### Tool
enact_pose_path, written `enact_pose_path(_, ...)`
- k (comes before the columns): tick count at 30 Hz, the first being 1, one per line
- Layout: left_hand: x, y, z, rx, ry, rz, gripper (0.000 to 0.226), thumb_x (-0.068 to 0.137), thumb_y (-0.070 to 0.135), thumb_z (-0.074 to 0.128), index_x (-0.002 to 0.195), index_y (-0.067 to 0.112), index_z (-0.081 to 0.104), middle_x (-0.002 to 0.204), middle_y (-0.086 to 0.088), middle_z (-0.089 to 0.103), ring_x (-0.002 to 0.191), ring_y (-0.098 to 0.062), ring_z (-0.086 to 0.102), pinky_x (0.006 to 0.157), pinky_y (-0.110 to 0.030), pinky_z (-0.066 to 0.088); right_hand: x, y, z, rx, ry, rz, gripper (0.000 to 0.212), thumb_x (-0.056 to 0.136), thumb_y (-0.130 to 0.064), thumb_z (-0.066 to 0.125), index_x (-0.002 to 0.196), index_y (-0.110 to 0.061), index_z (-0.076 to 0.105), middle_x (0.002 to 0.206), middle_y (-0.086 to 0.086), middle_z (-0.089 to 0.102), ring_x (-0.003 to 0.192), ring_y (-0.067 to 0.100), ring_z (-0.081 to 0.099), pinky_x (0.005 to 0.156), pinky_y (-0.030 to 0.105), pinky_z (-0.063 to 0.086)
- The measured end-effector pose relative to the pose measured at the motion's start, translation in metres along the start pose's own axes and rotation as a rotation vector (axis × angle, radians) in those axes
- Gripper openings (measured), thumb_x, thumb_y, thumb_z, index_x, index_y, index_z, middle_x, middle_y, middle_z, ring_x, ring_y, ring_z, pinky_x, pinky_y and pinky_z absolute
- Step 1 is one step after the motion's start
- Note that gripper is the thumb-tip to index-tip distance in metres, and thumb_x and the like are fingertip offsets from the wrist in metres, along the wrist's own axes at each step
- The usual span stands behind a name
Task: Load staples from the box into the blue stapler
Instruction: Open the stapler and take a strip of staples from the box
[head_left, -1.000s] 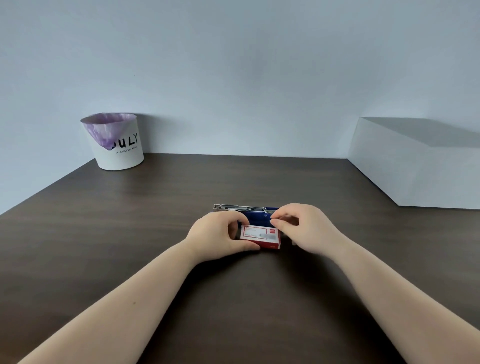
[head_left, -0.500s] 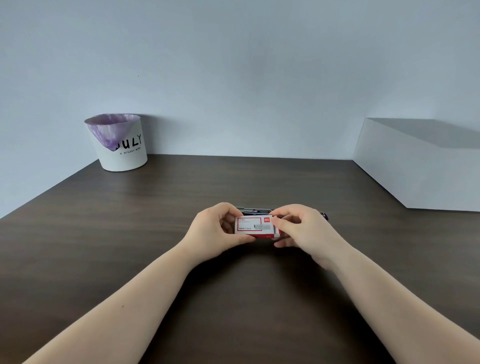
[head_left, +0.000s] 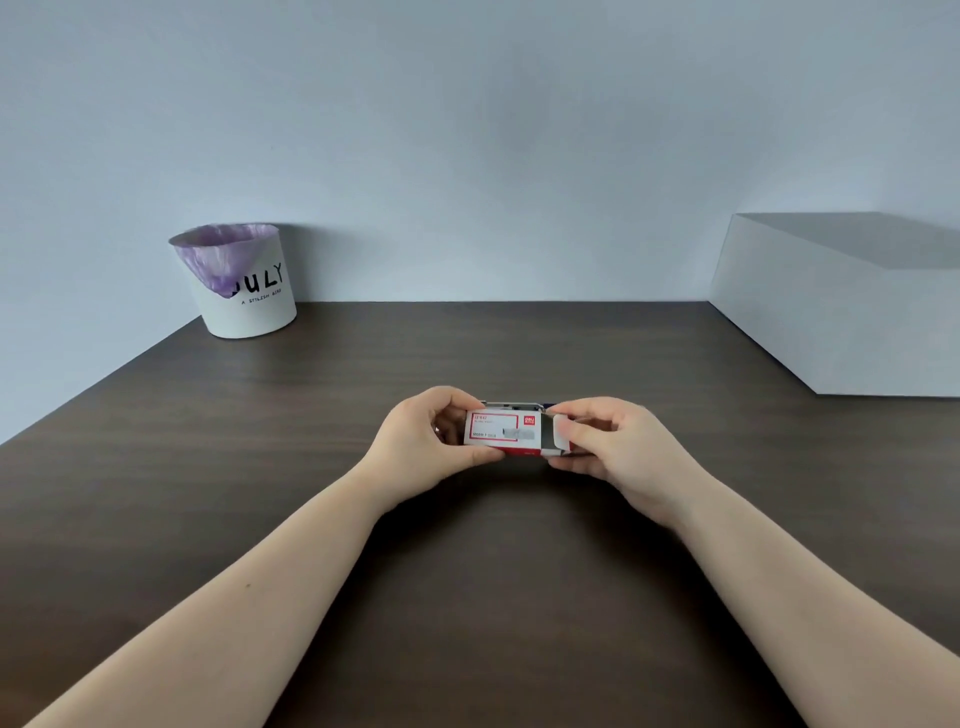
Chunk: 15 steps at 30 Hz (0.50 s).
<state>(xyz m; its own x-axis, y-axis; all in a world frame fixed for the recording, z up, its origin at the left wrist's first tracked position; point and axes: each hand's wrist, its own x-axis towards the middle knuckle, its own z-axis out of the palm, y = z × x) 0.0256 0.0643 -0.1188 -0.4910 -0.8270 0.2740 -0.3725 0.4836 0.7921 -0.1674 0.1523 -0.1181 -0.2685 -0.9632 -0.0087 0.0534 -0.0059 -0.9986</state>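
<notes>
Got the staple box held up just above the worktop, roughly mid-worktop. My left hand has its grip closed around the box's left end, and my right hand is pinching the white inner tray that sticks out of the box's right end. The blue stapler sits right behind the box, mostly hidden. A white bin is far off to the box's back left.

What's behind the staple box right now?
Just behind the staple box a metal strip and a dark blue edge of the stapler show. The box and both hands, left and right, cover the rest.
</notes>
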Motion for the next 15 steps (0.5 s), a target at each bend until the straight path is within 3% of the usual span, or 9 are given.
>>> enact_pose_path(3, -0.001, 0.005, -0.002, 0.057, 0.008, 0.025, 0.04, 0.061, 0.026, 0.085, 0.096, 0.021, 0.067, 0.091, 0.005, 0.072, 0.071, -0.002, 0.062, 0.06, -0.008, 0.045, -0.001, -0.002, -0.001, 0.02, -0.012, 0.001, 0.016, 0.091, -0.002, 0.054, 0.103, -0.002, 0.064, 0.106, 0.022, 0.065, 0.087, 0.024, 0.068, 0.066, 0.024, 0.06)
enact_pose_path(5, -0.001, 0.008, -0.003, 0.081, 0.02, 0.043, 0.04, 0.061, 0.026, 0.085, 0.096, 0.02, 0.067, 0.093, 0.007, 0.067, 0.071, 0.006, 0.059, 0.06, -0.003, 0.042, -0.001, -0.003, -0.002, 0.037, -0.018, 0.009, 0.016, 0.091, 0.0, 0.053, 0.1, -0.004, 0.065, 0.112, 0.025, 0.062, 0.091, 0.025, 0.066, 0.064, 0.022, 0.059)
enact_pose_path(9, 0.0, 0.012, -0.005, 0.158, 0.012, 0.086, 0.042, 0.061, 0.029, 0.085, 0.097, 0.022, 0.066, 0.104, 0.006, 0.06, 0.077, -0.006, 0.061, 0.069, -0.005, 0.047, -0.002, -0.004, -0.002, 0.049, -0.006, 0.029, 0.015, 0.089, -0.007, 0.059, 0.101, -0.001, 0.066, 0.116, 0.024, 0.064, 0.097, 0.028, 0.066, 0.067, 0.026, 0.061)
enact_pose_path(15, 0.001, 0.022, -0.013, 0.129, -0.056, 0.053, 0.04, 0.063, 0.03, 0.083, 0.098, 0.024, 0.064, 0.096, 0.012, 0.07, 0.086, 0.001, 0.065, 0.069, -0.006, 0.05, -0.002, -0.004, -0.002, 0.005, 0.022, 0.056, 0.013, 0.085, -0.002, 0.063, 0.097, 0.002, 0.065, 0.113, 0.03, 0.063, 0.088, 0.029, 0.065, 0.062, 0.027, 0.061)
